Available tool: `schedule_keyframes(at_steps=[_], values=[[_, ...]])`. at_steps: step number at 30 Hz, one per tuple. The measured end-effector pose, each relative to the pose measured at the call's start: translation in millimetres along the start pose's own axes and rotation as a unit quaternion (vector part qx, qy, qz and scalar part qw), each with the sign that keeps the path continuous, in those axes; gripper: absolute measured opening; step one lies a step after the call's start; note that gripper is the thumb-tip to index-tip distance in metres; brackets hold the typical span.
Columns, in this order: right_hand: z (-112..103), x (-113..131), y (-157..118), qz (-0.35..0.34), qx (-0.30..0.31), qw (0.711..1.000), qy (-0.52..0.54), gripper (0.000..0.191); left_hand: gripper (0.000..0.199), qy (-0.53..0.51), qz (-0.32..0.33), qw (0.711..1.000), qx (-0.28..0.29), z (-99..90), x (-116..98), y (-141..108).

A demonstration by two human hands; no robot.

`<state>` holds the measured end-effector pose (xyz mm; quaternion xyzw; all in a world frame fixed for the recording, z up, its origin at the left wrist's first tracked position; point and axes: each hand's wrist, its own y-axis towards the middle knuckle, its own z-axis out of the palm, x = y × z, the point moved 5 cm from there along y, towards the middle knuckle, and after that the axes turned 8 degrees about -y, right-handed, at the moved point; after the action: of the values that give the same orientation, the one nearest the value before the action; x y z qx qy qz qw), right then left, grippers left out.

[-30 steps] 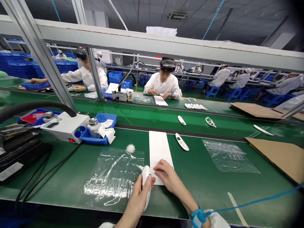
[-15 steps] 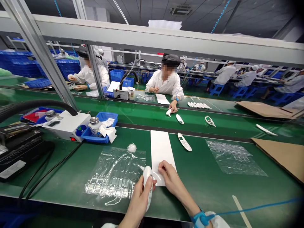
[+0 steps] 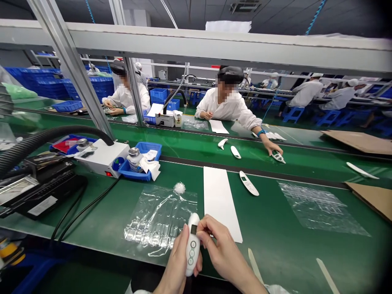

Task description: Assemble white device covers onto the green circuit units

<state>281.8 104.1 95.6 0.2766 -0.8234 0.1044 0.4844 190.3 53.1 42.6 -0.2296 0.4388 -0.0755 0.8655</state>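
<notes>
My left hand (image 3: 177,255) is wrapped round a white ear thermometer (image 3: 192,255), whose dark screen and round buttons face me. The fingers of my right hand (image 3: 219,241) are pinched together at the right edge of the screen; whatever is between them is too small or hidden to make out. Just beyond my hands lies a white sheet of paper (image 3: 219,204). To its left, a clear plastic sheet (image 3: 156,220) rests on the bench, with a small ball of crumpled clear film (image 3: 179,187) at its far edge. A white housing part (image 3: 248,183) lies right of the paper.
Across the belt a co-worker's hand (image 3: 272,147) touches a white housing (image 3: 278,157); other white parts (image 3: 235,152) lie nearby. A blue tray (image 3: 137,175) with a bottle and wipes stands left, beside a white box (image 3: 102,157). Another plastic sheet (image 3: 321,208) and cardboard (image 3: 370,200) are right.
The thermometer has turned so its screen faces me, and my right hand has come from over the paper to the screen. The co-worker's hand has left one part for another farther right.
</notes>
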Motion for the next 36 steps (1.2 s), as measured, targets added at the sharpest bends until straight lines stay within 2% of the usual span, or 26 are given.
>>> schedule_keyframes(at_steps=[6, 18, 29, 33, 36], values=[[10.8, -7.1, 6.4, 0.008, 0.000, 1.000, -0.015, 0.019, 0.063, -0.011, -0.002, 1.000, -0.010, -8.9, 4.3, -0.2], [15.0, -7.4, 5.0, 0.007, 0.009, 1.000, -0.006, 0.020, 0.062, -0.006, 0.014, 1.000, -0.001, -13.6, 9.2, 0.9], [18.4, -6.5, 4.7, 0.019, 0.008, 0.999, -0.033, 0.021, 0.062, 0.012, -0.014, 1.000, 0.007, -18.8, 11.7, 1.1], [20.3, -4.5, 2.9, 0.014, -0.009, 0.999, -0.052, 0.022, 0.056, 0.047, 0.005, 0.999, 0.017, -20.2, 10.6, 0.4], [26.2, -10.3, 2.1, 0.049, -0.007, 0.999, 0.021, 0.023, 0.046, 0.104, 0.054, 0.993, 0.033, -18.1, 4.5, -0.7]])
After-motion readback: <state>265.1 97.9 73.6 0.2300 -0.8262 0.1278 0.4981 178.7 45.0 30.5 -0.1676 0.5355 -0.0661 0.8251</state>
